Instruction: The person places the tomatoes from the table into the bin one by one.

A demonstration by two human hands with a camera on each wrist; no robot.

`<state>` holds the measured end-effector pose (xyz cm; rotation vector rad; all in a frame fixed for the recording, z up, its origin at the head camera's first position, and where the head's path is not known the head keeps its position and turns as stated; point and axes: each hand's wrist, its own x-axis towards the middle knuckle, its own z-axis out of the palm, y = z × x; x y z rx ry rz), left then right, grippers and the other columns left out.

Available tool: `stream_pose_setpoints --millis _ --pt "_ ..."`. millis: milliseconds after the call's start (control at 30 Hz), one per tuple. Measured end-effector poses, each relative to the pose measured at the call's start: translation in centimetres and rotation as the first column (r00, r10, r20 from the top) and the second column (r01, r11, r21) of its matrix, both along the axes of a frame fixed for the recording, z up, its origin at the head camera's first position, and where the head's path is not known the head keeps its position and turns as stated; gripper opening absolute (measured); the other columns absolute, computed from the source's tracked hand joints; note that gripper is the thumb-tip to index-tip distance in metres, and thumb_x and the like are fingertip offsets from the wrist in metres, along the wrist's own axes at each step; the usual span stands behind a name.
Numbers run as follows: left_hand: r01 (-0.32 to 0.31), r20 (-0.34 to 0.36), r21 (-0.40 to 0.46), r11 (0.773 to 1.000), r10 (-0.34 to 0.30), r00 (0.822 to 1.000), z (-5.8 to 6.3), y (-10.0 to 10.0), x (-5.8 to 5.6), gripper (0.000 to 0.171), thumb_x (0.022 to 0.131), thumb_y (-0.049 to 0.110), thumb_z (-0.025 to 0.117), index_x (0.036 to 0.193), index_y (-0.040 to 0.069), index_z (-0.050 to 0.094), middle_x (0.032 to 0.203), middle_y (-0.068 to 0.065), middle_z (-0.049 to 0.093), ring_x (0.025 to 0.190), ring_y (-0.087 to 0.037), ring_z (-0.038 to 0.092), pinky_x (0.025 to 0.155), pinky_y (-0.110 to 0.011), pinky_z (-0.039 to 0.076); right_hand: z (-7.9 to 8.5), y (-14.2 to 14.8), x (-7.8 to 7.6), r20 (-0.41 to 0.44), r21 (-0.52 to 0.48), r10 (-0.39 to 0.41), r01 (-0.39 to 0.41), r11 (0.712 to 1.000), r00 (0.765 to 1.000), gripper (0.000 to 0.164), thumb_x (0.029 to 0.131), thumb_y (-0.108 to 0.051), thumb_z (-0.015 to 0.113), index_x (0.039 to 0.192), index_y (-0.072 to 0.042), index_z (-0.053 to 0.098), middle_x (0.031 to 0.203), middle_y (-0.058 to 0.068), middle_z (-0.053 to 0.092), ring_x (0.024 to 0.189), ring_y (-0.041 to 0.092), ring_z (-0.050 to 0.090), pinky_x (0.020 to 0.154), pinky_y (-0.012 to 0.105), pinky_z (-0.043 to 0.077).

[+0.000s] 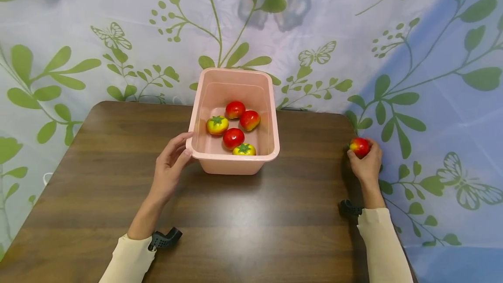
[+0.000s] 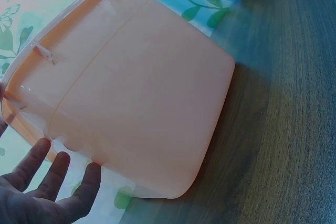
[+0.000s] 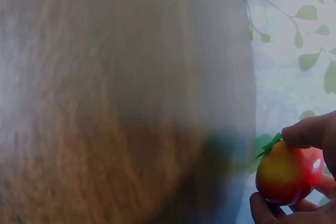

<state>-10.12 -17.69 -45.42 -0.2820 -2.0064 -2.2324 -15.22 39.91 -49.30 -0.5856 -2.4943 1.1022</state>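
In the head view, my left hand (image 1: 170, 167) grips the left rim of a pink plastic bin (image 1: 232, 166), its thumb at the rim's near left corner. The left wrist view shows several fingertips (image 2: 64, 163) against the outer wall (image 2: 147, 87) under the lip. Inside the bin lie several shiny toy tomatoes (image 1: 233, 138), some red and some yellow with green leaf tops. At the table's right edge my right hand (image 1: 369, 165) pinches another red and yellow tomato (image 1: 359, 146). In the right wrist view, the thumb is by that tomato's (image 3: 283, 174) green stem, other fingers beneath.
The dark wood table (image 1: 243, 230) ends at a leaf-patterned cloth (image 1: 334, 16) behind it and on the right. The bin stands near the back edge, mid-table. Each wrist wears a black strap (image 1: 165, 238).
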Motion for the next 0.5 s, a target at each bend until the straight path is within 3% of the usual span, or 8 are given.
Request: stream_pose_setpoints --millis 133,267,500 --pt "0.01 -0.005 0.007 1.0 -0.01 1.0 -0.1 0.1 0.0 0.044 0.11 0.006 0.057 0.154 0.006 0.054 0.153 -0.018 0.056 0.13 -0.017 0.066 0.101 -0.027 0.064 0.5 -0.6 0.2 -0.019 -0.009 -0.009 0.009 1.0 1.0 0.074 0.095 -0.018 0.074 0.159 -0.005 0.04 0.158 0.03 0.042 0.145 0.048 0.043 0.122 0.064 0.036" --pt "-0.001 0.0 0.001 1.0 0.001 1.0 -0.1 0.1 0.1 0.043 0.111 0.007 0.057 0.154 0.007 0.055 0.153 -0.017 0.056 0.13 -0.016 0.066 0.1 -0.027 0.064 1.3 -1.6 0.0 -0.038 -0.022 -0.001 0.0 1.0 0.999 0.075 0.096 -0.024 0.075 0.16 -0.006 0.039 0.159 0.028 0.043 0.145 0.044 0.044 0.12 0.062 0.04" --pt "-0.008 0.001 -0.003 1.0 0.008 1.0 0.1 0.0 0.0 0.044 0.111 0.008 0.057 0.154 0.007 0.055 0.154 -0.011 0.058 0.131 -0.015 0.066 0.101 -0.027 0.063 2.9 -3.8 -0.8 -0.066 -0.059 0.018 -0.022 0.998 0.998 0.074 0.098 -0.031 0.075 0.161 -0.014 0.04 0.16 0.015 0.046 0.135 0.031 0.053 0.107 0.035 0.051"
